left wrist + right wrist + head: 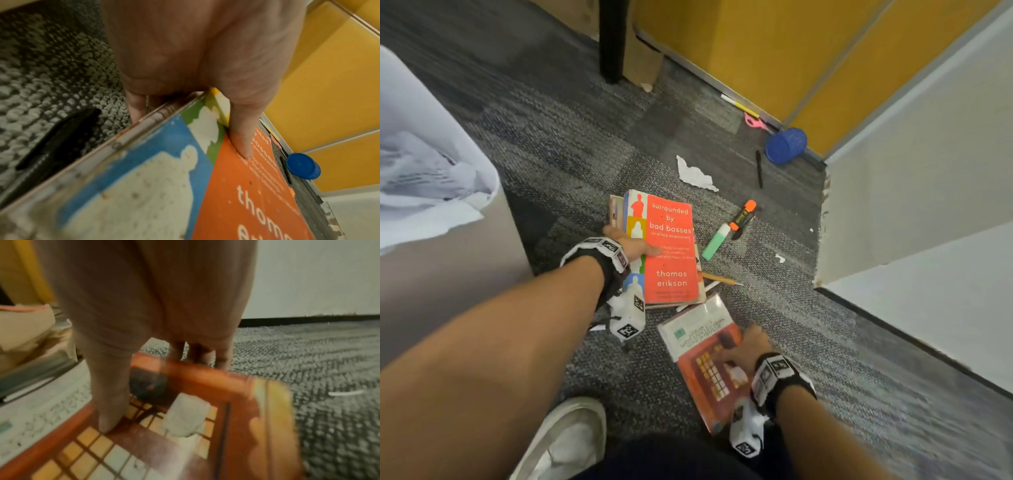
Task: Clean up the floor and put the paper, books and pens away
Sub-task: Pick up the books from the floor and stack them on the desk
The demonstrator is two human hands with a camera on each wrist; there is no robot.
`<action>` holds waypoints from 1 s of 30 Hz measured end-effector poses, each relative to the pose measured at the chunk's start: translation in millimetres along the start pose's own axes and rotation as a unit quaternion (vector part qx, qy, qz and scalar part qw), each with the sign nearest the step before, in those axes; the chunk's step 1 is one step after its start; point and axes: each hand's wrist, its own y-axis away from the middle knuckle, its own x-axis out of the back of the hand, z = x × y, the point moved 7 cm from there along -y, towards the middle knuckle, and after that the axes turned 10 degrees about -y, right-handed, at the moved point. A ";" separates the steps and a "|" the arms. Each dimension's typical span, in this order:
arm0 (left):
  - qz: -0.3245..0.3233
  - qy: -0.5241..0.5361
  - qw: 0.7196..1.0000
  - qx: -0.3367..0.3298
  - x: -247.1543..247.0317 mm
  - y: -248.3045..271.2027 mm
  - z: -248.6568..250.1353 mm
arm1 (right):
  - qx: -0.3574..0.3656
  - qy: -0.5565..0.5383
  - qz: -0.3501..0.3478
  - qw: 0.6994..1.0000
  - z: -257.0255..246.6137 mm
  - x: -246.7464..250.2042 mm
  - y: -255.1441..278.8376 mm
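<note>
Books were the items in hand at this moment. The left hand (631, 247) gripped the orange paperback (671, 246), thumb pressed on the cover and fingers curled under the spine edge; at least one more book (616, 209) lay under it, though whether the grip took in that one too could not be told. The right hand (748, 346) gripped the red-covered book (705, 363) at its far edge, thumb on top and fingers wrapped under, the edge appearing slightly raised off the carpet (551, 144).

Judged state of progress: early to middle. Crumpled paper already sat in the white bin (448, 246) to the left of the left-hand grip. No book had yet left the floor area.

Items left on the floor, located from the grips:
- Just right of the left-hand grip: a green highlighter (717, 241), an orange highlighter (744, 216) and a pencil (720, 279).
- Beyond the left-hand grip: a torn paper scrap (695, 174) and a black pen (759, 168).
- Farther beyond, at the yellow wall: a tipped blue cup (786, 145), pink scissors (755, 121) and a yellow pen (739, 105).
- Left of the left-hand grip, close to the spine: a dark pen (59, 139).
</note>
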 end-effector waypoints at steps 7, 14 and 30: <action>0.001 0.002 1.000 0.008 -1.6 -3.5 -3.7 | 0.093 -0.066 -0.144 0.983 -43.8 29.6 15.1; -0.009 -0.026 1.000 0.011 0.0 -8.0 -7.5 | 0.197 -0.081 0.000 0.977 -94.6 165.8 37.6; -0.042 0.003 0.999 0.003 8.1 -21.8 -7.1 | 0.322 -0.279 0.047 0.903 -159.4 111.3 44.1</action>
